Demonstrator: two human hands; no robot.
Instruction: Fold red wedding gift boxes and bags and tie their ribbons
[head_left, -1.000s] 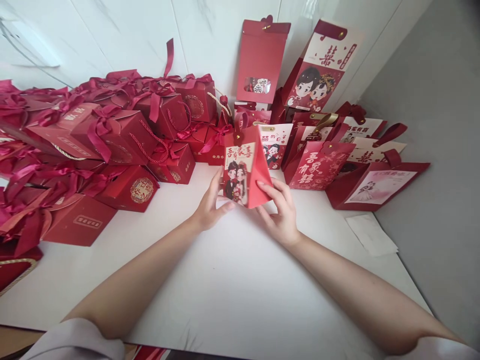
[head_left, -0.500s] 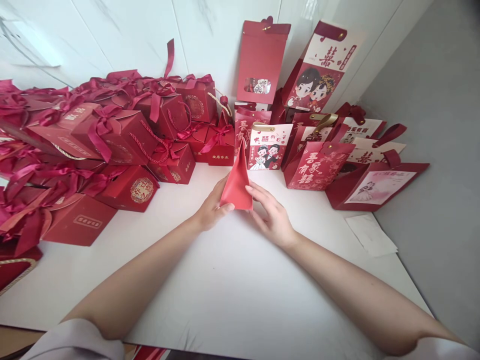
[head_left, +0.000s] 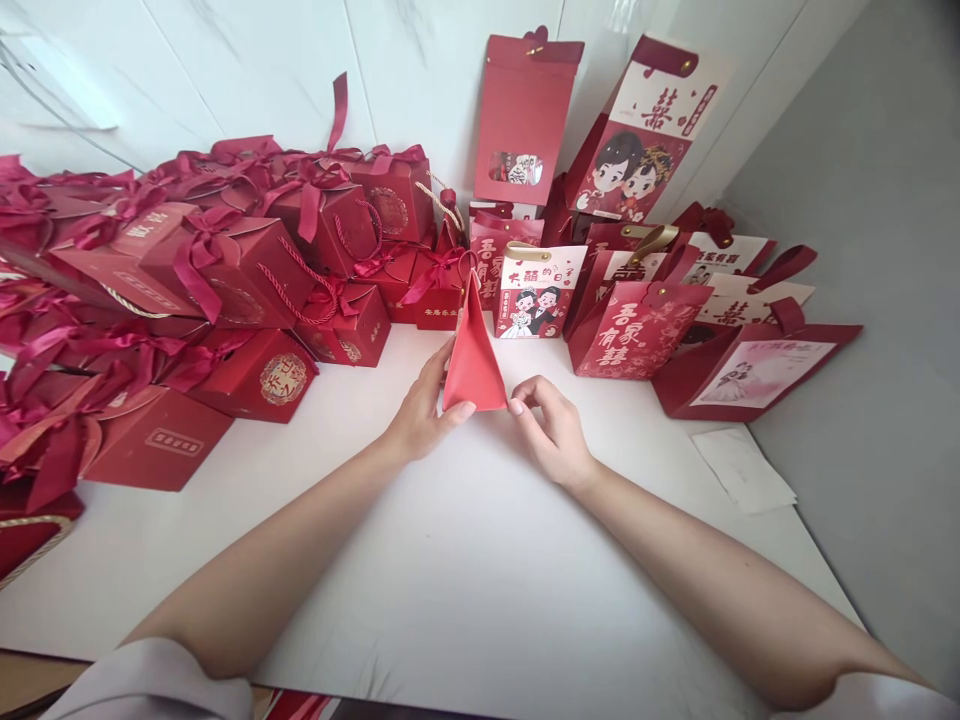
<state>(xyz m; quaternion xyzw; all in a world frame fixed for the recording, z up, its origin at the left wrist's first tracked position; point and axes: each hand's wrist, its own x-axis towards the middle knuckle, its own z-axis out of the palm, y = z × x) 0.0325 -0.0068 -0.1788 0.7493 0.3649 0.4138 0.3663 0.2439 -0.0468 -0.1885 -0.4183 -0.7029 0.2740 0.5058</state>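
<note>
A red paper gift box (head_left: 476, 365) stands upright on the white table, its narrow triangular side facing me and its top tapering to a ridge. Along its left side lies my left hand (head_left: 424, 410), gripping it with the thumb at the lower front corner; the other fingertips are hidden behind the box. At the lower right corner, my right hand (head_left: 553, 428) has thumb and forefinger pinched together at the box's edge, the other fingers curled. Just behind the box is a white and red gift box (head_left: 532, 300) with a cartoon couple.
Red ribbon-tied boxes (head_left: 247, 260) are piled on the left. More wedding gift boxes (head_left: 637, 330) stand at the right, two of them on top of others. A white paper (head_left: 742, 470) lies near the right table edge, beside a grey wall (head_left: 862, 250).
My right hand has drawn its spread fingers off the box's right side and curled them into a pinch at the lower corner. The box has turned and shifted slightly left.
</note>
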